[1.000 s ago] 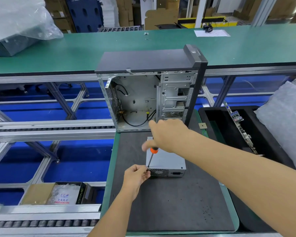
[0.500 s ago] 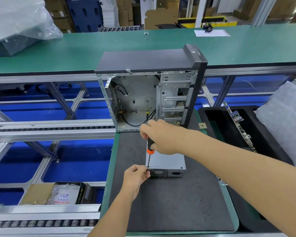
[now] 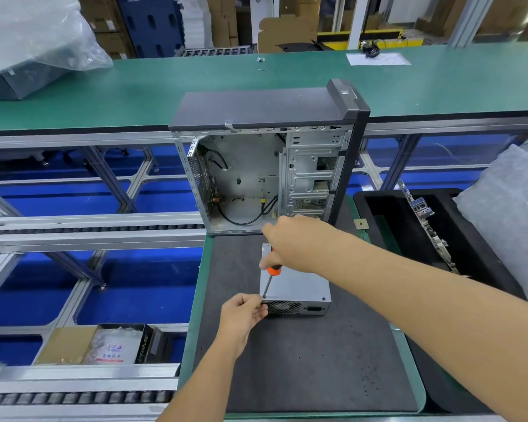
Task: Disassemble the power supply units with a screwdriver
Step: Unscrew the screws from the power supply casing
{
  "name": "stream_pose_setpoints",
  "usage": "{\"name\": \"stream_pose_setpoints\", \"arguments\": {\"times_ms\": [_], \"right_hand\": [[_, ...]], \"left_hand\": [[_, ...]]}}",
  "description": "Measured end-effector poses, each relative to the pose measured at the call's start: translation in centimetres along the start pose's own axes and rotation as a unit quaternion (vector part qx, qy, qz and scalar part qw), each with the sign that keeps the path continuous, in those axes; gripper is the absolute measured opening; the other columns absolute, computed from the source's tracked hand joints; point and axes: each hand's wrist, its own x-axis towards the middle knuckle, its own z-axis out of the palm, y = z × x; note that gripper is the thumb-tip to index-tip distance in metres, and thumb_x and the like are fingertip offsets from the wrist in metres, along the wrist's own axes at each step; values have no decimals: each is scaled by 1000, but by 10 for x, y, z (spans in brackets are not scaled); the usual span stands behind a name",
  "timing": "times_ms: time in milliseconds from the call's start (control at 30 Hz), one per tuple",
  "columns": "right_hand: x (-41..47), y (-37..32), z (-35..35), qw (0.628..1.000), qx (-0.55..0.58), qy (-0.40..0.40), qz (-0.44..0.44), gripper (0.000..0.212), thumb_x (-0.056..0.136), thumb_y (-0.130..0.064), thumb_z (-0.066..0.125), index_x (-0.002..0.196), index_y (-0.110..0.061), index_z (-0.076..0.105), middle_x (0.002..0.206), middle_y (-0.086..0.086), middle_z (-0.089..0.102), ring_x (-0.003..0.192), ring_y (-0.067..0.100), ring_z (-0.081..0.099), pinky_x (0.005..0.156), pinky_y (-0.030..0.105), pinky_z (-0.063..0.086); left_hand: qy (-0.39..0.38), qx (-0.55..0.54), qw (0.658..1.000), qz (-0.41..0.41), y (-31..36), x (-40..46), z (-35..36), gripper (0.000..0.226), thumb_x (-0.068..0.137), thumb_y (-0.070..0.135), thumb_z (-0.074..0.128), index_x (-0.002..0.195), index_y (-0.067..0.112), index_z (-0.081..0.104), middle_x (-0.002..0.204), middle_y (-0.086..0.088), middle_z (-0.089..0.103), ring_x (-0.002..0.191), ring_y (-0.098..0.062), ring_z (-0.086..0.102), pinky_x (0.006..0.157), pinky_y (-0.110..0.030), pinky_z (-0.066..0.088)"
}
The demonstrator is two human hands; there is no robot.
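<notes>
Head view, screwdriver (image 3: pixel 270 278) in right grip (image 3: pixel 296 245)

A single wide-angle view is given, taken from the head and directed forward and downward. The dark mat (image 3: pixel 302 360) is seen close in the lower centre; the green conveyor (image 3: pixel 134 86) is stretched across the upper frame.
</notes>
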Motion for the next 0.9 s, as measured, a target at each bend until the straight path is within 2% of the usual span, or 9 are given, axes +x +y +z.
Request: {"name": "stream_pose_setpoints", "arguments": {"times_ms": [133,233,333,433,533,633,767,833,900], "right_hand": [[-1,3,3,997,66,-7,-43,34,94,-24,62,123,-17,46,114,6,46,96,28,53,68,36,40],[-3,0,2,999,41,-26,-1,52,87,-38,71,123,-17,41,102,8,36,94,33,51,59,36,36],[-3,0,1,995,-91,-15,-36,40,100,-19,52,138,-24,41,94,9,34,83,32,45,54,34,34],[-2,5,6,998,35,22,-39,27,99,-22,52,125,-16,44,110,9,45,94,30,51,70,36,41],[0,2,9,996,91,0,0,44,90,-35,69,118,-15,42,106,7,42,93,30,48,67,37,43],[1,3,10,1000,-11,-2,28,41,96,-43,58,121,-13,46,83,6,34,83,33,49,54,33,36],[-1,9,11,998,42,28,-38,28,97,-24,58,122,-15,48,112,7,46,100,32,54,77,38,44],[-2,9,9,996,77,13,-38,40,90,-27,69,122,-16,47,113,5,45,96,28,51,74,36,41],[-4,7,8,998,51,-7,-22,50,86,-38,72,121,-14,46,97,6,43,87,29,49,62,35,38]], "left_hand": [[2,1,1000,-3,0,-1,1,14,90,-2,66,77,0,63,77,-14,70,73,-22,71,70,-29,59],[-2,-8,1000,-1,1,-1,1,14,89,-2,67,76,1,63,75,-13,68,73,-22,70,71,-29,59],[0,-4,1000,-4,1,-2,1,13,89,-2,67,77,0,64,77,-14,69,73,-22,71,70,-29,59],[2,-9,1000,-7,2,-3,2,15,89,-3,67,75,1,63,74,-12,69,74,-22,71,71,-29,59],[6,-18,1000,-10,2,-4,4,15,89,-3,67,75,1,62,72,-11,67,74,-23,70,71,-29,59],[6,-18,1000,-10,2,-4,3,14,89,-3,67,76,0,63,73,-11,68,73,-22,70,71,-29,59],[6,-19,1000,-13,3,-5,4,15,89,-3,67,75,0,62,73,-11,69,71,-20,70,69,-27,59],[9,-21,1000,-14,2,-5,4,16,89,-3,67,74,1,62,73,-11,68,71,-20,70,69,-28,59],[10,-21,1000,-13,2,-5,4,16,89,-3,67,75,1,62,73,-11,68,71,-20,70,70,-28,59]]}}
